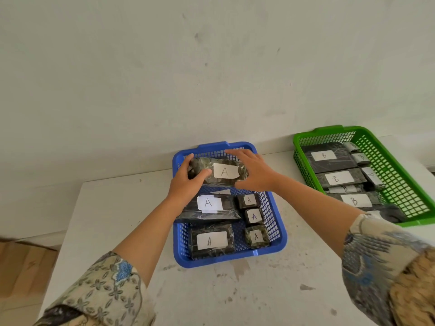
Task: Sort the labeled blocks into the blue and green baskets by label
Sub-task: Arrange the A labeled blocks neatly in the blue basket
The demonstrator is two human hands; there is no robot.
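Blue basket: we saw it at the centre of the frame on the white desk, its far end close to the wall.
Held block: we gripped a dark wrapped block with a white "A" label over the far end of the blue basket, at the middle of the frame.
Left hand: we had it clasped on the block's left end, thumb across the front, fingers over the top.
Right hand: we had it clasped on the block's right end, fingers reaching over the far edge.
A blocks in the blue basket: we counted two large ones, one mid-basket and one at the near end, and three small ones in a column down the right side; a further label showed just behind the mid-basket block.
Green basket: we saw it at the right of the frame, well apart from the blue one, also on the desk.
B blocks: we saw several large ones stacked along the green basket's left side, with smaller ones beside them on the right; their exact number we could not tell.
Sleeves: floral patterned fabric, lower left and lower right.
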